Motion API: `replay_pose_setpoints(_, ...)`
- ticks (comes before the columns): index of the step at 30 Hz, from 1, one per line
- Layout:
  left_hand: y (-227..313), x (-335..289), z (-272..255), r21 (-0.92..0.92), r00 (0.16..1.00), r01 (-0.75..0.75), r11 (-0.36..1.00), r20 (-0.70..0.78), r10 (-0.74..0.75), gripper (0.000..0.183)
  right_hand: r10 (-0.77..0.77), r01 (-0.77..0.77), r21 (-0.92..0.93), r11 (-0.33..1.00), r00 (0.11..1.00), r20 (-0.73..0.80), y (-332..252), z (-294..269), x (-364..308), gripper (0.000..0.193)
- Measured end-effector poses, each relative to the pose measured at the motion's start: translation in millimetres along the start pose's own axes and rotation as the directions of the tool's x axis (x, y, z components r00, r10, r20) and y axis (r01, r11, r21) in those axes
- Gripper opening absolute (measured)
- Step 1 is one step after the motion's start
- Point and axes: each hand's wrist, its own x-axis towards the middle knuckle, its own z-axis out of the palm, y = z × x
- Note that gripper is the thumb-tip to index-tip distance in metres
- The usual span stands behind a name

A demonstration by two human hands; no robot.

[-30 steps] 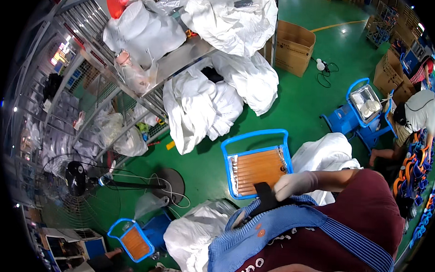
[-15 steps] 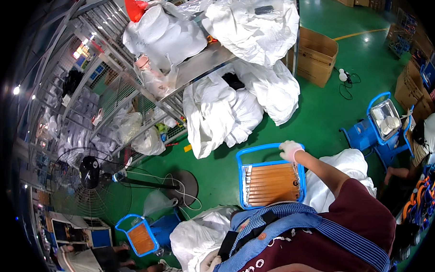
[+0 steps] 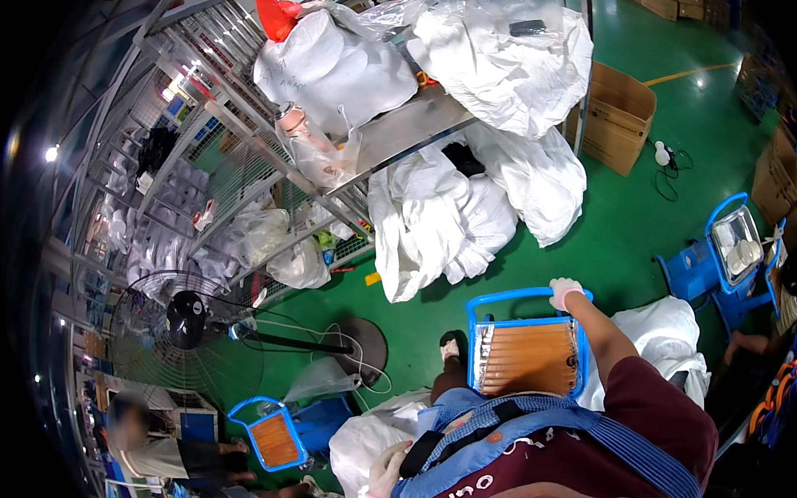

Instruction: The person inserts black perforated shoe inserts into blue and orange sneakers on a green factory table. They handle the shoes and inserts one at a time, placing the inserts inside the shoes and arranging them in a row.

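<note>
My right hand point(image 3: 565, 293), in a pale glove, grips the right corner of the upper rail of a blue-framed chair point(image 3: 481, 353). The brown slatted seat point(image 3: 540, 355) has clear plastic along its edges. My left hand point(image 3: 387, 472), also gloved, is low at my left side next to the blue apron point(image 3: 449, 426) and a white sack point(image 3: 356, 454). Its fingers look loosely extended, with nothing visible in them. My foot point(image 3: 449, 346), in a dark sandal, stands on the floor just left of the chair.
White sacks point(image 3: 443, 215) crowd a metal rack point(image 3: 420, 122) ahead. A standing fan point(image 3: 185, 321) with a round base point(image 3: 360, 349) is on the left. Another white sack point(image 3: 663, 333) lies right of the chair. Blue chairs point(image 3: 723, 252) and a carton point(image 3: 618, 116) stand farther right.
The view has shifted, so the surroundings sit farther right. My leg and sandalled foot have come into sight beside the chair. My right hand stays on the rail; more of my left hand shows.
</note>
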Motion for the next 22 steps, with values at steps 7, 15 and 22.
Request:
replay_pose_setpoints(7,81.2,104.3,-37.3,0.379,0.958,-0.176,0.908,0.278,0.070,0.035,0.061,-0.058,0.038,0.998,0.996,-0.069,-19.5,-0.4,-5.4,0.030)
replay_pose_setpoints(15,65.6,261.7,-122.9,-0.126,0.971,0.024,0.992,0.239,0.007,0.034,0.364,-0.365,0.071,0.928,0.931,0.035,-9.3,-42.7,4.9,0.030)
replay_pose_setpoints(22,75.0,329.0,-171.2,-0.038,0.967,0.067,0.997,0.248,-0.056,0.036,0.575,-0.593,0.199,0.781,0.805,0.146,55.3,4.7,19.1,0.033)
